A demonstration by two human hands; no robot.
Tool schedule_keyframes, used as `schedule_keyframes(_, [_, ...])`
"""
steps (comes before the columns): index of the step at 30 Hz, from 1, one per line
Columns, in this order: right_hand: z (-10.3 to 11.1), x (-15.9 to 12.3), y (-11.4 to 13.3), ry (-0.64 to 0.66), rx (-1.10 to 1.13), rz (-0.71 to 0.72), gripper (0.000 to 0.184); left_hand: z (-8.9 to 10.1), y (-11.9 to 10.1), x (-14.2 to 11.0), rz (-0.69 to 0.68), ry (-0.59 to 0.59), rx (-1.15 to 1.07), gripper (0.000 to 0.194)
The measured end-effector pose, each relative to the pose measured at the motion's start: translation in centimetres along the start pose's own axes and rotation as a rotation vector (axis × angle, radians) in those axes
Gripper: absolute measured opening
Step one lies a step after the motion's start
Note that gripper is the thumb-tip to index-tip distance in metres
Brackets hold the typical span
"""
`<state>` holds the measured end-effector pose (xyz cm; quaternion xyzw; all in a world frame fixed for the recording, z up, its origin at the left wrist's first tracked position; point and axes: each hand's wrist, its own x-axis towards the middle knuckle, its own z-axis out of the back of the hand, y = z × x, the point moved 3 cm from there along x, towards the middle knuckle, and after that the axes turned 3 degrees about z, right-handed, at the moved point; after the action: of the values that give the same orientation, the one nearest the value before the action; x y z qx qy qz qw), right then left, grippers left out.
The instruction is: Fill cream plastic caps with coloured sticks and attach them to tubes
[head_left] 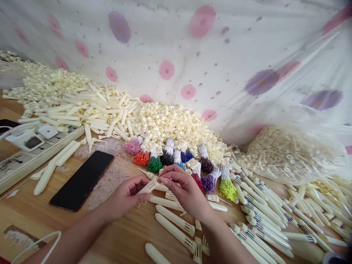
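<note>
Forearms enter from the bottom edge of the frame and converge on a slotted sleeve, held near the lower centre, above the desk. The sleeve is gripped between the thumb and fingers of the left hand, with its slots partly exposed. The fingers of the right hand are bent in at the sleeve's upper end; whether the rim or a small part is pinched there cannot be told.

For good control, the sleeve should be kept steady in the left fingers, and light fingertip pressure should be applied from the right, so that the thin slotted wall is not squeezed out of shape. The open end should be kept in sight.

Bare wood is seen at lower centre, between the phone and the loose barrels. Just beyond the hands, movement is limited by the coloured bundles; at lower right, by rows of pens. At lower left, the white cable should be kept from snagging the left forearm.
</note>
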<state>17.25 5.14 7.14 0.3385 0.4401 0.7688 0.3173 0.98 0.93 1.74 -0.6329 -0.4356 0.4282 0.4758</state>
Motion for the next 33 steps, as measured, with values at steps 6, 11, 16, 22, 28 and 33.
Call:
schedule_keyframes(6, [1.4, 0.1, 1.3, 0.032, -0.047, 0.107, 0.013, 0.3, -0.2, -0.1, -0.158, -0.020, 0.124, 0.013])
schedule_keyframes(11, [2.2, 0.1, 1.5, 0.020, -0.140, 0.145, 0.027, 0.8, -0.4, -0.3, -0.370, -0.058, 0.128, 0.010])
schedule_keyframes(16, [3.0, -0.3, 1.4, 0.059, -0.403, 0.144, 0.039, 0.8, -0.4, -0.3, -0.411, -0.039, 0.137, 0.009])
schedule_keyframes(22, [5.9, -3.0, -0.4, 0.205, -0.634, 0.003, 0.010, 0.9, -0.3, -0.2, -0.361, -0.092, 0.209, 0.011])
schedule_keyframes(28, [8.1, -7.8, -2.4, 0.338, -0.822, -0.249, 0.008, 1.2, 0.5, 0.0, -0.365, -0.152, 0.303, 0.018])
schedule_keyframes(33, [6.9, -10.4, -3.4, 0.492, -1.014, -0.494, 0.011, 1.1, 0.6, 0.1, -0.404, -0.179, 0.381, 0.017])
